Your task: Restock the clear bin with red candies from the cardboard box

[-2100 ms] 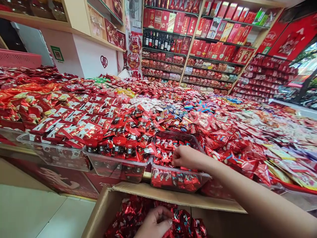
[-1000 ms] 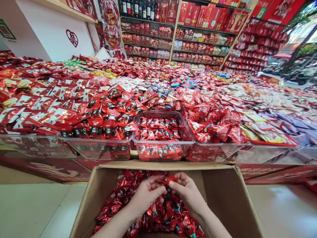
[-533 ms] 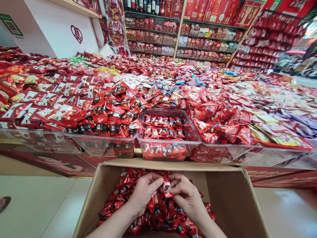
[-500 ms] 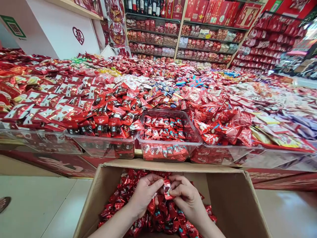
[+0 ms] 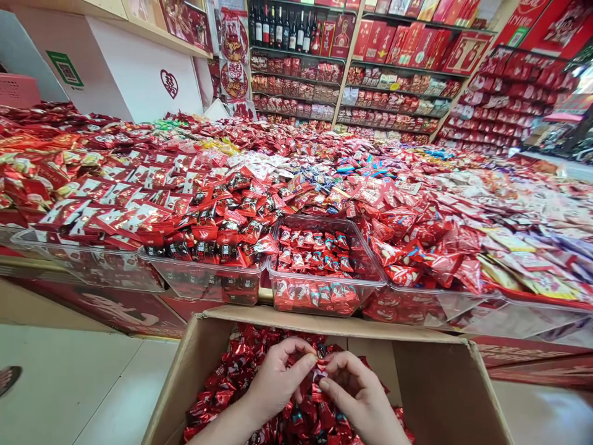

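Over an open cardboard box (image 5: 432, 371), both my hands are closed on one small red wrapped candy (image 5: 319, 374). My left hand (image 5: 280, 376) pinches its upper end between thumb and fingers. At its right side, my right hand (image 5: 356, 390) grips it with thumb and fingertips, which partly cover it. Loose red wrapped candies (image 5: 217, 386) fill much of the box below. Just beyond the box stands a clear plastic bin (image 5: 370, 262), holding rows of similar small red candies (image 5: 317, 250) along its front and middle.
Bins heaped with black-and-red packets (image 5: 204, 244) and larger red packets (image 5: 417, 253) flank the clear bin. More sweets spread behind, toward shelves (image 5: 343, 93) of packages and bottles. Tiled floor (image 5: 106, 371) lies left of the box, with part of someone's foot (image 5: 8, 378) at the edge.
The view has shifted, so the scene sits lower and slightly right. In my fingers the candy has turned and is more covered. Both hands keep hold of it.
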A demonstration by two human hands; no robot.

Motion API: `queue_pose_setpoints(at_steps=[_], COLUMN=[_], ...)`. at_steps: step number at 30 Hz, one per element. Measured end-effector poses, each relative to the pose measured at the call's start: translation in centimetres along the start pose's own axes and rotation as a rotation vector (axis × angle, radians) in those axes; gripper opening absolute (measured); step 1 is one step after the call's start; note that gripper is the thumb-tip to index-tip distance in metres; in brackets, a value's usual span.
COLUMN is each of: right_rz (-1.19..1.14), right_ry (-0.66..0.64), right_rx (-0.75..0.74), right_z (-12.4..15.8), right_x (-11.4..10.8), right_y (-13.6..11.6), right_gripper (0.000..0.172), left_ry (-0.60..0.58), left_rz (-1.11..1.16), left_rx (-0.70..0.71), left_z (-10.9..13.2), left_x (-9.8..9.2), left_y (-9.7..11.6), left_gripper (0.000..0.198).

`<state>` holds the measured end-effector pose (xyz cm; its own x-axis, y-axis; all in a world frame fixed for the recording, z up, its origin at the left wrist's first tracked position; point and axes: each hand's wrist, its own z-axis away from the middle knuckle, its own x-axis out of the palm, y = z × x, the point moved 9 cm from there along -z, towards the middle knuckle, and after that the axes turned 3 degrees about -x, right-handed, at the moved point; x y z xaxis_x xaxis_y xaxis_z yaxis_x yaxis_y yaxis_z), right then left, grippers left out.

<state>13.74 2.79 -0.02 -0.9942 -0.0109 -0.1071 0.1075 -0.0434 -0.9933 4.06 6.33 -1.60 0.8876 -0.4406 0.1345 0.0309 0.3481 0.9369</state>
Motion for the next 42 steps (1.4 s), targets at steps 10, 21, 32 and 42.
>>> queue_pose_setpoints(at_steps=[10, 21, 32, 42], right_rz=[0.522, 0.897, 1.026, 1.038], right_ry=[0.03, -0.634, -0.606, -0.59], right_rx=[-0.44, -0.196, -0.199, -0.229], right_z=[-7.0, -17.4, -16.9, -17.1], right_x=[-3.7, 5.1, 5.2, 4.8], right_y=[-17.6, -10.9, -10.2, -9.9], right_gripper=[0.021, 0.009, 0.013, 0.008], left_ry=[0.0, 0.039, 0.042, 0.039], left_rz=[0.016, -0.097, -0.113, -0.182], left_rx=[-0.06, -0.064, -0.086, -0.129], left_z=[-0.2, -0.2, -0.4, -1.2], left_x=[0.2, -0.5, -0.5, -0.9], left_y=[-1.9, -1.9, -2.4, -4.0], left_gripper=[0.02, 0.016, 0.014, 0.017])
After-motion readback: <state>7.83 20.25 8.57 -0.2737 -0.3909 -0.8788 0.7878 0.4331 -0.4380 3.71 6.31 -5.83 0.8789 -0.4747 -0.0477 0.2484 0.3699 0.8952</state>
